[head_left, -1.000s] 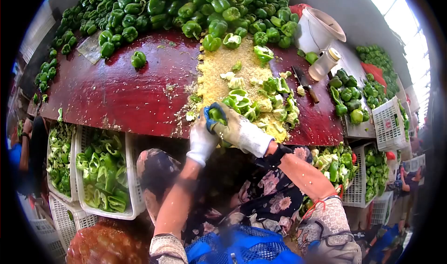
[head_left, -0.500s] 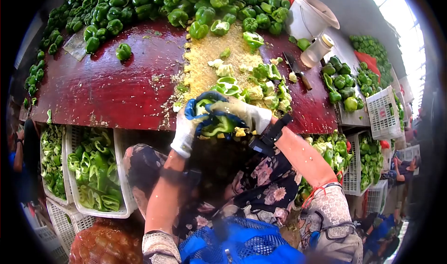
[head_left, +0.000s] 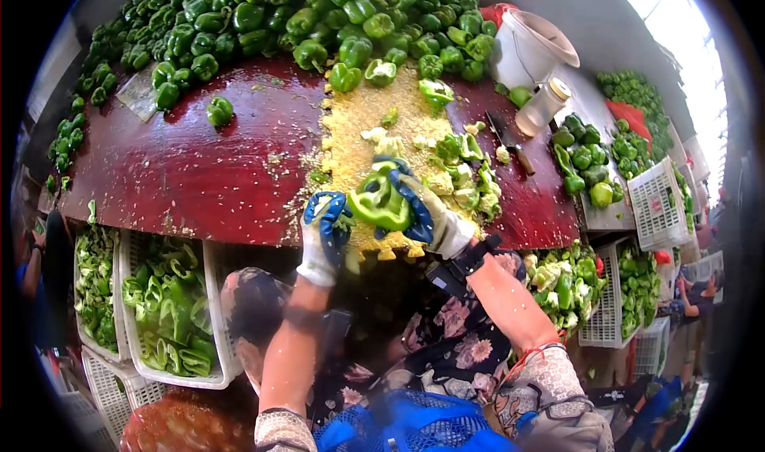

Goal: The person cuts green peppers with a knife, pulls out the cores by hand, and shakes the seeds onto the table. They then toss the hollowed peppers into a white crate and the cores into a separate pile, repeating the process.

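Note:
My right hand [head_left: 437,219], in a white glove with blue coating, grips an opened green bell pepper [head_left: 381,201] whose hollow inside faces up. My left hand [head_left: 325,233], gloved alike, is closed beside it, apart from the pepper. Pale green bits of pepper core [head_left: 343,222] show at its curled fingers; their full shape is hidden. Both hands are over the near edge of a yellow foam mat [head_left: 351,125]. Pale cores and cut pepper pieces [head_left: 462,173] lie on the mat just beyond my right hand.
Whole green peppers [head_left: 303,21] are heaped along the table's [head_left: 199,165] far side. A knife [head_left: 510,141], a jar [head_left: 543,108] and a white bucket [head_left: 530,45] stand or lie to the right. A crate of cut peppers [head_left: 223,336] sits below left; pale cores [head_left: 558,277] are below right.
Both hands were together around the pepper. Now the left has drawn away to the left with pale bits in its fingers, and the right holds the opened pepper, turned to show its inside.

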Tool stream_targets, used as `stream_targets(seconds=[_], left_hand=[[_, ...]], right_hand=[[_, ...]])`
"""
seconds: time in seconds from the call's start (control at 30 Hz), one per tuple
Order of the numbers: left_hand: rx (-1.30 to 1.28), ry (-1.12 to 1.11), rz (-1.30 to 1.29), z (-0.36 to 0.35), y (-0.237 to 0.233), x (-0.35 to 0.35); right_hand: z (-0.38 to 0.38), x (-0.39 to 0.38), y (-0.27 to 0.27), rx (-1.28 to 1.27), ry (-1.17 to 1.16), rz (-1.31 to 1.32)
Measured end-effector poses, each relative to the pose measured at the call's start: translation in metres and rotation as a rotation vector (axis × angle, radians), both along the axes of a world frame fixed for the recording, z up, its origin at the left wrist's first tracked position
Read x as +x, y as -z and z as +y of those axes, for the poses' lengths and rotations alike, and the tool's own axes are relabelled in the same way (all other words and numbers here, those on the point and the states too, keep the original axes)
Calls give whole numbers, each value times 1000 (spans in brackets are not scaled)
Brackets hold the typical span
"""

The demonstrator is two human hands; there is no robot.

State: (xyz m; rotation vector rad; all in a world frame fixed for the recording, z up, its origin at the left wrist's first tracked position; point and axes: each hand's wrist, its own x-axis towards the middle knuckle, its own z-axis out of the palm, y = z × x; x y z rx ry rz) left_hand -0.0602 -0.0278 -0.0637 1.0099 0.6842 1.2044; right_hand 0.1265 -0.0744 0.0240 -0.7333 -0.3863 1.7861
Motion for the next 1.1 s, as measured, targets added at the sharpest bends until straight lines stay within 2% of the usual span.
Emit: stream_targets(seconds=[0.03, 0.07, 0.1, 0.13, 0.17, 0.2, 0.23, 0.3, 0.33, 0.37, 0.4, 0.47, 0.5, 0.57, 0.63, 0.67, 0.7, 0.73, 0.77, 0.8, 0.83, 0.87, 0.9, 0.93, 0.97, 1.0, 1.03, 1.07, 1.1], left_hand=[[34, -35, 39, 2, 10, 1], [-217, -2, -251, 1, 10, 3], [-477, 13, -410, -3, 6, 4], [-438, 260, -568, 4, 68, -8], [-393, 502, -715, 12, 95, -15], [-394, 517, -707, 17, 122, -14], [-373, 454, -620, 14, 105, -13], [-309, 316, -468, 8, 48, -4], [-274, 239, -403, 5, 21, 2], [-244, 156, -338, 2, 0, 5], [-218, 71, -269, 1, -8, 5], [-285, -37, -195, 4, -1, 8], [-279, -65, -207, 6, -2, 12], [-228, -10, -346, 5, -4, 18], [-63, -66, -56, 5, 9, 23], [6, -96, -26, -6, -17, 21], [-60, -106, 110, -10, -26, 17], [203, -279, 536, -7, -19, 18], [124, -262, 465, -4, -10, 20], [-160, -85, 153, -4, -23, 19], [-168, -102, 205, -5, -35, 16], [-231, -23, -22, 3, -26, 14], [-293, 60, -249, 6, -40, 7], [-435, 178, -146, -3, -52, -5], [-335, 207, -239, 3, -30, -5], [6, 116, -98, 2, -24, -3], [347, 29, 27, 0, -18, 0], [-369, 238, -324, -5, -46, -3], [-370, 270, -412, -1, -36, 4]], right_hand=[[6, -8, -2, -75, 90, -52], [11, -35, -20, -85, 240, -174], [10, -57, -26, -17, 203, -114], [5, -84, -48, 63, 80, -319], [1, -105, -54, 66, 102, -321], [-4, -126, -55, 423, 52, -668], [-9, -139, -61, 777, -5, -1010], [-9, -123, -94, 458, -139, -1163], [-2, -106, -87, 410, -54, -1118], [13, -78, -53, 397, -2, -1158], [10, -58, -54, 275, 73, -1175], [17, -12, -16, 79, 158, -1463], [16, -2, -21, 115, 124, -1641], [4, -7, -36, 43, -192, -1880], [5, 1, 13, 167, -348, -2064], [4, -12, 2, 169, -277, -2012], [5, -21, -12, 169, -209, -1961], [10, 0, 26, 436, -32, -1976], [16, 13, 65, 682, 170, -1962], [14, -4, 43, 709, 109, -2001], [9, -12, 15, 728, 55, -2050], [8, -16, 5, 704, -105, -2107], [7, -20, -3, 962, -27, -2034], [10, -20, -4, 989, -19, -1872], [11, -19, -5, 1008, -6, -1717], [8, -27, -21, 941, 51, -1496], [5, -28, -20, 886, 184, -1486], [1, -31, -20, 578, 240, -1223], [-3, -36, -19, 287, 305, -945]])
